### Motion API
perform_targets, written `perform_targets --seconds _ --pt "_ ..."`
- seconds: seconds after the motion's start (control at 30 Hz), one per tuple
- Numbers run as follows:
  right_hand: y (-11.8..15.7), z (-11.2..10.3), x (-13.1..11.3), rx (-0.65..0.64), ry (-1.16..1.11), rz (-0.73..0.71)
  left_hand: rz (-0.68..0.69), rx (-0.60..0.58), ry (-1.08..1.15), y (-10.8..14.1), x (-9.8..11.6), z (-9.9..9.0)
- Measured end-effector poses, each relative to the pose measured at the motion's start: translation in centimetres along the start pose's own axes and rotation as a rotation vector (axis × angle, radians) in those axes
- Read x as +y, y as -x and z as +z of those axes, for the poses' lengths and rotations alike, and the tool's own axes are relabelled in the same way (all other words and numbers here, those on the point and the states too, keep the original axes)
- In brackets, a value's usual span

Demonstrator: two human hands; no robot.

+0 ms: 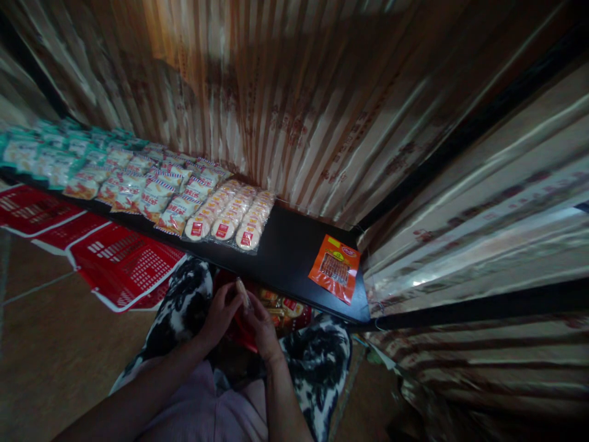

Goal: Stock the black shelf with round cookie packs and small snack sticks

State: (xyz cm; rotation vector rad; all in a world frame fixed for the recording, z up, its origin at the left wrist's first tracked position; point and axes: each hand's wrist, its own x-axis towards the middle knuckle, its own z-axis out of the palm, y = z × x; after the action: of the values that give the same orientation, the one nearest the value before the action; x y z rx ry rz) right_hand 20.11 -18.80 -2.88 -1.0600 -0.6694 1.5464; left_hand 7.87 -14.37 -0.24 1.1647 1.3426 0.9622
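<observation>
Between my knees, just off the front edge of the black shelf [289,245], my left hand [224,312] and my right hand [261,325] meet with their fingers closed on a small pale wrapped snack [243,292]. Its label cannot be made out. Under and behind my hands lies a red bag [292,307] with wrapped pieces showing in it. Three rows of round wrapped crackers [223,228] stand on the shelf, up and left of my hands. An orange packet [335,268] lies flat near the shelf's right end.
Several white snack bags [154,196] and green snack bags [57,162] fill the shelf's left part. Red printed sheets [124,261] hang below its front edge. A pleated curtain [285,104] runs behind, with dark frame bars [455,144] at the right.
</observation>
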Motion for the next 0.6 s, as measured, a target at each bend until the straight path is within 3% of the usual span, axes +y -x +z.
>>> perform_targets --seconds 0.37,0.6 --pt "-0.14 -0.17 0.05 -0.088 0.169 -0.098 -0.119 0.049 0.05 0.26 0.61 -0.1" --pt "0.05 -0.42 -0.23 -0.071 0.173 -0.1 -0.15 0.075 0.153 0.38 0.67 0.03"
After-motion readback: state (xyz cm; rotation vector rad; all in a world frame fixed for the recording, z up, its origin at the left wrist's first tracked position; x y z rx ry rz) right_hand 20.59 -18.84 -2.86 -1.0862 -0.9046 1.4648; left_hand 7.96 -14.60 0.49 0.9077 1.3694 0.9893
